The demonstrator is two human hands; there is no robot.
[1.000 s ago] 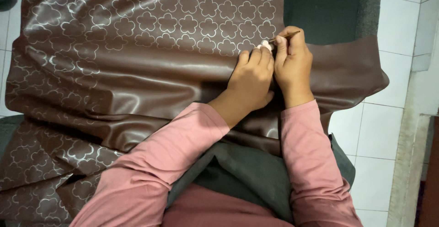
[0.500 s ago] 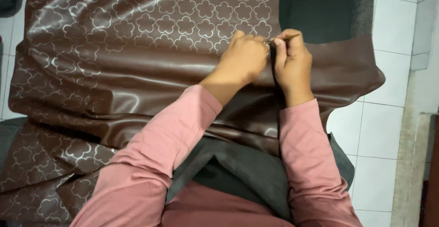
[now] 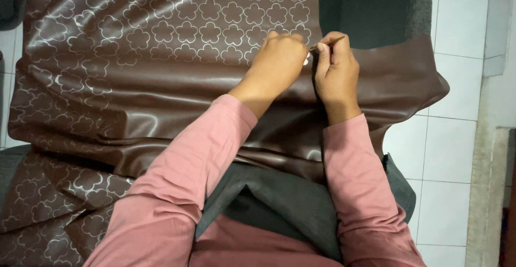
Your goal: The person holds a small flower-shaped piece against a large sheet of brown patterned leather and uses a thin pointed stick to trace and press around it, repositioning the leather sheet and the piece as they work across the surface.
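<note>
A large sheet of brown glossy fabric [image 3: 161, 68] with a silver flower pattern lies spread over my lap and the floor. My left hand [image 3: 277, 65] rests knuckles-up on its fold, fingers curled and pinching the material near the right edge. Close beside it, my right hand [image 3: 336, 73] pinches a thin needle-like tool [image 3: 328, 43] that pokes out between thumb and forefinger, with a small white bit showing between the two hands. Both pink sleeves reach up from the bottom of the view.
A dark grey cloth [image 3: 371, 9] lies under the brown sheet at the top right, and another grey piece [image 3: 279, 202] covers my lap. White floor tiles [image 3: 457, 138] run along the right side, with a pale ledge [image 3: 492, 191] at the far right.
My left hand has slid up and left along the fold, away from lying over the right hand. The right hand has lifted the thin tool slightly so its tip shows.
</note>
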